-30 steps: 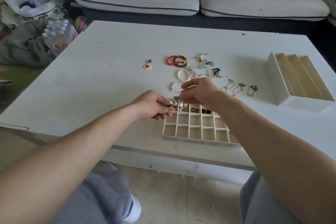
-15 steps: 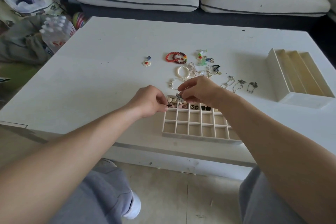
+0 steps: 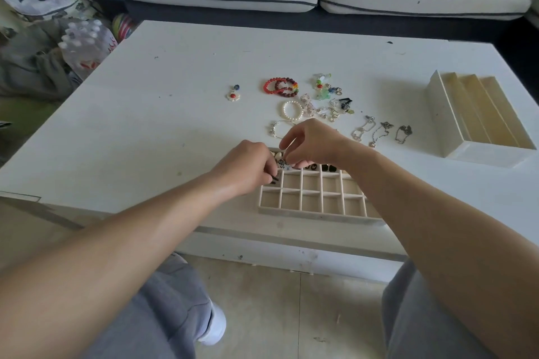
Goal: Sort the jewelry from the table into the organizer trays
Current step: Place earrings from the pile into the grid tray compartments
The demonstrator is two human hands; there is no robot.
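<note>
Shift: left hand (image 3: 250, 167) has slid over pale wooden grid tray (image 3: 315, 215), curled, hold unclear | right hand (image 3: 313, 143) pinches small glittery trinket (image 3: 281, 162) | judged: placing 1 piece.

Matt pale wooden tray (image 3: 315, 214) on smooth white table (image 3: 175, 114)

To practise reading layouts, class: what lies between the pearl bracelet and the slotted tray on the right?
In the head view, small earrings and three silver chains lie between the pearl bracelet and the slotted tray.
</note>
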